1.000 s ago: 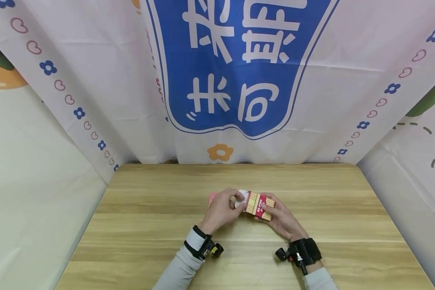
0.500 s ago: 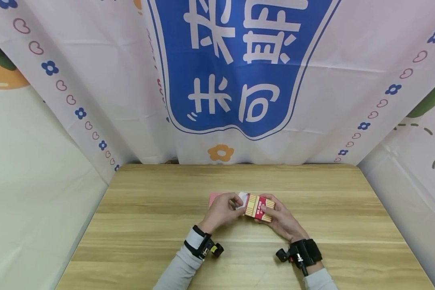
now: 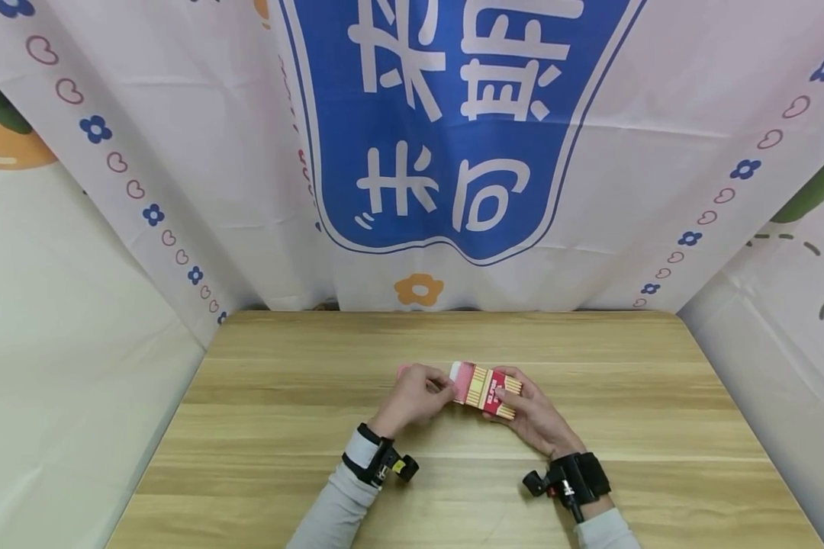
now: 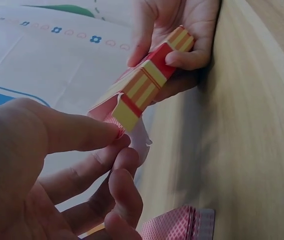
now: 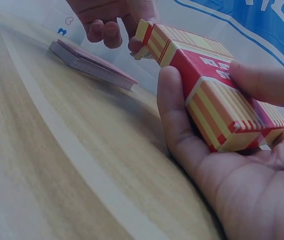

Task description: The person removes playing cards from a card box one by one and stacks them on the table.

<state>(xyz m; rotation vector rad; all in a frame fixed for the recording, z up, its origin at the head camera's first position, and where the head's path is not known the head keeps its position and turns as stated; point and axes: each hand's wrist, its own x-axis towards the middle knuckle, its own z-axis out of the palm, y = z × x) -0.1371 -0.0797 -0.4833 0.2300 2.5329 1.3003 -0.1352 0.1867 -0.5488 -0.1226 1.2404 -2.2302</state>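
Observation:
My right hand [image 3: 532,412] grips a playing-card box [image 3: 493,393], striped yellow and red, tilted a little above the table. Its end towards the left hand is open, with a small yellow flap [image 4: 126,114] standing out. At that mouth my left hand [image 3: 415,396] pinches pink-patterned playing cards [image 3: 462,380] between thumb and forefinger, partly out of the box. The other left fingers curl loosely below. White paper [image 4: 140,140] shows behind the flap in the left wrist view. A stack of pink-backed cards [image 5: 91,65] lies on the table, mostly hidden by the left hand in the head view.
The wooden table [image 3: 281,427] spreads out around both hands. Behind it hangs a white cloth [image 3: 213,191] with a blue printed panel [image 3: 446,130]. Each wrist wears a black strap with a small camera [image 3: 405,467].
My left hand has drawn slightly left from the box mouth. A pink patterned surface now shows there, where a white piece was seen before. The right hand keeps its grip on the box.

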